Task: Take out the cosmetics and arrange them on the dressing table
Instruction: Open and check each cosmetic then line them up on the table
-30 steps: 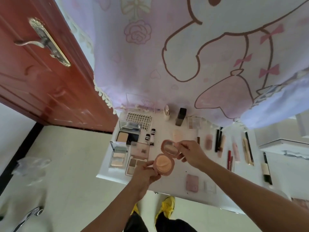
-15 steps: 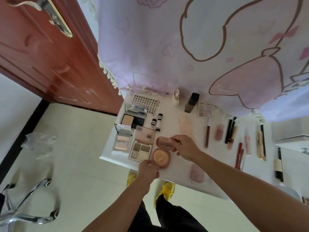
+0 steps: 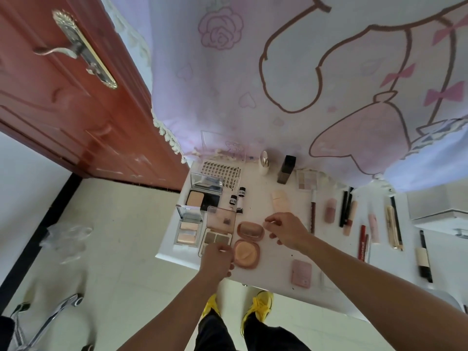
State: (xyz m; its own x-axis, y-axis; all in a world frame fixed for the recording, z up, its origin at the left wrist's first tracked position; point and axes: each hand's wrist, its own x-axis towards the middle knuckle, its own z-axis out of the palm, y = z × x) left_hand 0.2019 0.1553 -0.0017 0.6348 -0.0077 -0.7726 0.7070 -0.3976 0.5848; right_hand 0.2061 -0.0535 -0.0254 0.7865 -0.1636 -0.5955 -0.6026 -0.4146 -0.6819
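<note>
A round pink powder compact [image 3: 247, 253] lies open on the white dressing table [image 3: 273, 272], its mirrored lid [image 3: 250, 230] folded back away from me. My left hand [image 3: 217, 259] sits against the compact's left rim, with curled fingers and thumb on its edge. Just right of the lid hovers my right hand [image 3: 286, 231], fingers loosely curled and holding nothing. Open palettes [image 3: 219, 230] and a powder case [image 3: 196, 198] lie in rows to the left. Lipsticks, pencils and tubes [image 3: 349, 216] line the right side.
A pink closed compact [image 3: 301, 273] lies near the table's front edge. A cartoon-print cloth [image 3: 304, 84] hangs over the table's far side. A red door [image 3: 63, 97] stands at left and a chair base [image 3: 48, 323] on the floor. My yellow shoes [image 3: 258, 305] are under the table edge.
The open compact went from held in the air between both hands down onto the table. My right hand has let go of the lid and drawn slightly right.
</note>
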